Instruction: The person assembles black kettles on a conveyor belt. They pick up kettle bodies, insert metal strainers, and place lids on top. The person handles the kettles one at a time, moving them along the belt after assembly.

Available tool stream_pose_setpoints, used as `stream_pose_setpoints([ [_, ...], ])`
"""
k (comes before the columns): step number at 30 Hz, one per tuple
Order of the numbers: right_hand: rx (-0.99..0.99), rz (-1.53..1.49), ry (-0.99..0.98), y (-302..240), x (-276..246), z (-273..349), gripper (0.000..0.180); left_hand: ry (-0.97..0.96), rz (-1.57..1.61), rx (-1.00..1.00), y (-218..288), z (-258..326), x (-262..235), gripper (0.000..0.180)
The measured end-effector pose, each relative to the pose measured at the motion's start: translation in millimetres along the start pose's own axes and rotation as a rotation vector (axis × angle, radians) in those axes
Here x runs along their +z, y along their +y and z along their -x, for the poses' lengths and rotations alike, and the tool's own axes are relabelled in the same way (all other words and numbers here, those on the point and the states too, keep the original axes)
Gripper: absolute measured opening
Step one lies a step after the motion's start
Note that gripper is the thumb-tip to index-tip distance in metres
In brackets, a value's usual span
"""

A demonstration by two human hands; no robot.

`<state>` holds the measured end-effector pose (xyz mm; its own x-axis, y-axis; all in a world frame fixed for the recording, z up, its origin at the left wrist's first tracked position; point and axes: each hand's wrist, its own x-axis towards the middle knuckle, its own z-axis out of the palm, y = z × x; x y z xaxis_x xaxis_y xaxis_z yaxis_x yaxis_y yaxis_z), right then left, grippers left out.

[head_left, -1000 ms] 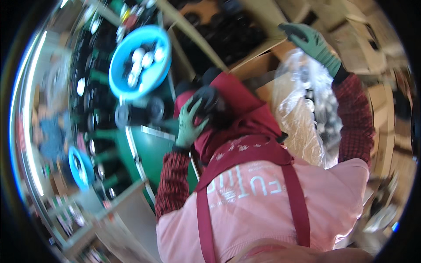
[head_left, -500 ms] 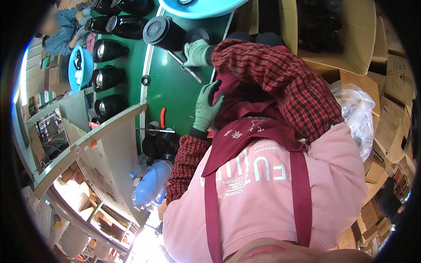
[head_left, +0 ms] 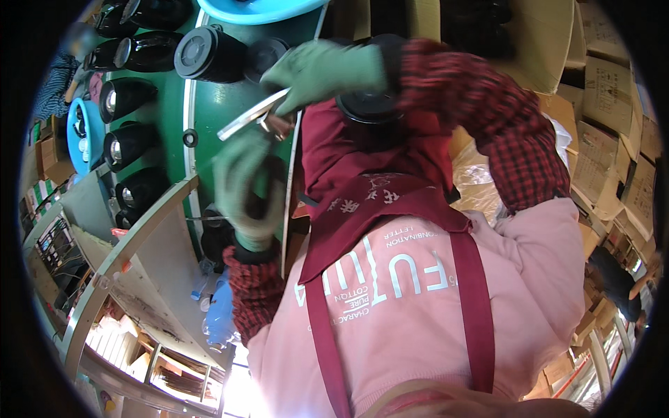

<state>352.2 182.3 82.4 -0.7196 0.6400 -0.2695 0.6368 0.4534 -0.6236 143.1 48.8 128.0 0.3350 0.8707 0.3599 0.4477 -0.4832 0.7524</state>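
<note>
My right hand (head_left: 324,75), in a green glove, is closed on a silver metal bar-like tool (head_left: 252,115), held slanting above the green table (head_left: 226,129). My left hand (head_left: 245,191), in a similar glove, is smeared by motion below the tool, near the table's edge; its fingers do not show clearly. Something dark shows beside that hand, too blurred to name. Beyond my right hand are a black lidded container (head_left: 208,56) and a round black part (head_left: 266,58). A small black ring (head_left: 189,137) lies by the white strip.
Shiny black vessels (head_left: 127,97) line the table's left side. Blue basins stand at the far edge (head_left: 261,10) and far left (head_left: 85,136). A round black object (head_left: 371,106) is at my lap. Cardboard boxes (head_left: 610,94) are stacked right; a blue bottle (head_left: 219,313) is lower left.
My right hand has lifted the metal tool off the table. My left hand has moved left, from open beside the edge to blurred below the tool. The whole view has shifted.
</note>
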Motion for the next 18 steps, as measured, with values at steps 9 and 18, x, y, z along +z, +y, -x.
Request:
stream_pose_setpoints([
  [9, 0.204, -0.282, 0.251, 92.4, -0.8, 159.6, 0.055, -0.567, -0.204, 0.117, -64.1, -106.0, 99.8, 0.043],
  [18, 0.198, 0.251, 0.317, 96.1, 24.2, 161.6, 0.055, -0.598, -0.117, 0.01, -55.5, -104.1, 122.4, 0.039],
])
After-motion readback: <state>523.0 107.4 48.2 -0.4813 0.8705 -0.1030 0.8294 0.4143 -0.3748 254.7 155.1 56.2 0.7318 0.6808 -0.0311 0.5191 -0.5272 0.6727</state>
